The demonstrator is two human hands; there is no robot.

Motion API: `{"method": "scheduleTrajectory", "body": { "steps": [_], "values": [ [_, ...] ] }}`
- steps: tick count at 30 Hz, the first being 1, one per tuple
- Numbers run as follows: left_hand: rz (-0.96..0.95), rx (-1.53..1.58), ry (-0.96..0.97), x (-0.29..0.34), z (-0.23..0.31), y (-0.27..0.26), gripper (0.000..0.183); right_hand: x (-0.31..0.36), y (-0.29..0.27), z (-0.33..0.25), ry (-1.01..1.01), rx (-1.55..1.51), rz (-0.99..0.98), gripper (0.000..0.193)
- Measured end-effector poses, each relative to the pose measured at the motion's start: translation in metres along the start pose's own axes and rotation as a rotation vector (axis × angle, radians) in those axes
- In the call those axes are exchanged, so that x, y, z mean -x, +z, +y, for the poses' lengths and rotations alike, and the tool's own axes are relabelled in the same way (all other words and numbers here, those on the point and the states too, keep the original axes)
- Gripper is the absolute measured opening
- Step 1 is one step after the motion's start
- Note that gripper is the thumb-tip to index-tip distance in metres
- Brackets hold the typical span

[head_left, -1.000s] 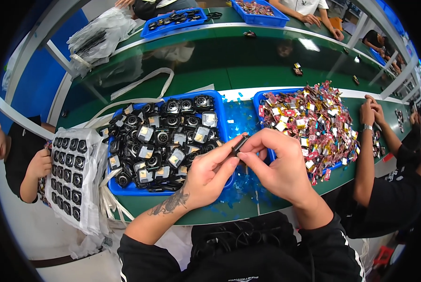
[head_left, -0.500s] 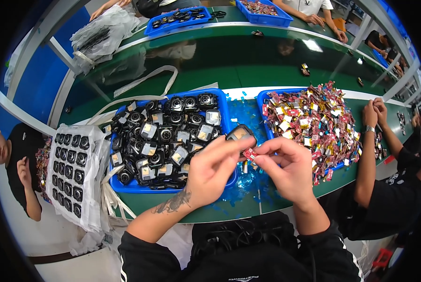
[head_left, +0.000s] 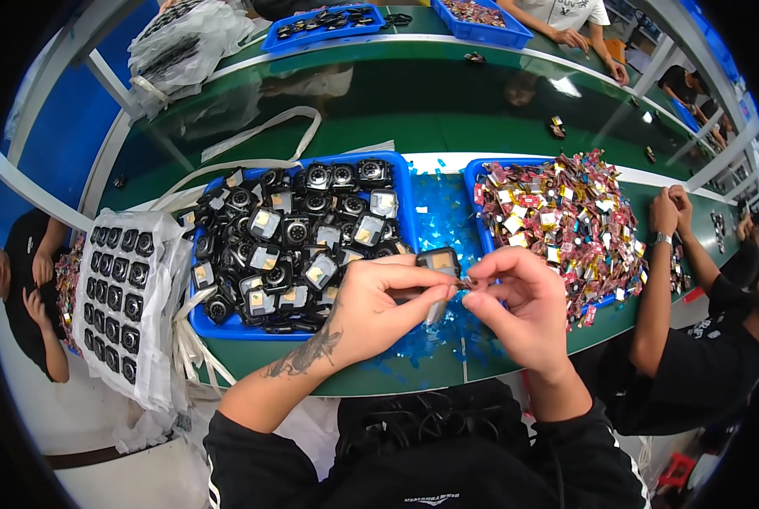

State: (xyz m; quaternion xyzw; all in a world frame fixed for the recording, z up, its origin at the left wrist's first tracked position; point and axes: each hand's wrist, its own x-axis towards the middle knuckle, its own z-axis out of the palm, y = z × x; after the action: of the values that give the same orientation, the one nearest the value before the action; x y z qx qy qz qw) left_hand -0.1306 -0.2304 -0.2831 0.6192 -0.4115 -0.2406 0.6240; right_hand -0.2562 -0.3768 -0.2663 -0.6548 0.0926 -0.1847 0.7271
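Observation:
My left hand (head_left: pixel 381 301) and my right hand (head_left: pixel 519 310) meet at the table's front, their fingertips nearly touching. A black square smartwatch case (head_left: pixel 436 260) with a tan patch sits against my left index finger and seems held by that hand. My right thumb and index finger pinch a small circuit board (head_left: pixel 465 283), now small and dark between the fingertips. A narrow silvery piece (head_left: pixel 436 310) shows below my left fingertips. On the left, a blue tray (head_left: pixel 407 199) is heaped with black watch cases; on the right, another blue tray (head_left: pixel 473 182) is piled with red circuit boards and small yellow-silver parts.
Bits of blue film (head_left: pixel 430 348) litter the green table between the trays. A white-wrapped tray of watch cases (head_left: pixel 125 297) stands at the far left, beside white strapping (head_left: pixel 189 335). Beyond runs a green conveyor (head_left: pixel 388 102) with a few parts. Co-workers sit on several sides.
The watch case has come nearer and lies flatter against my left fingers. My left thumb and index finger have closed in at the board, whose red face has turned out of sight.

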Motion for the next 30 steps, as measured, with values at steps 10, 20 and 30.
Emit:
{"method": "scheduleTrajectory", "body": {
  "steps": [10,20,30],
  "values": [
    [0.028,0.183,-0.015,0.007,-0.021,0.010,0.041,-0.004,0.011,0.024,-0.276,0.268,0.223,0.022],
    [0.025,0.385,-0.048,0.004,-0.010,0.016,0.048,-0.004,0.017,0.032,-0.276,0.087,0.299,0.022],
    [0.114,0.531,-0.081,0.006,-0.008,0.024,0.050,-0.008,0.016,0.033,-0.319,0.393,0.236,0.043]
  ]
}}
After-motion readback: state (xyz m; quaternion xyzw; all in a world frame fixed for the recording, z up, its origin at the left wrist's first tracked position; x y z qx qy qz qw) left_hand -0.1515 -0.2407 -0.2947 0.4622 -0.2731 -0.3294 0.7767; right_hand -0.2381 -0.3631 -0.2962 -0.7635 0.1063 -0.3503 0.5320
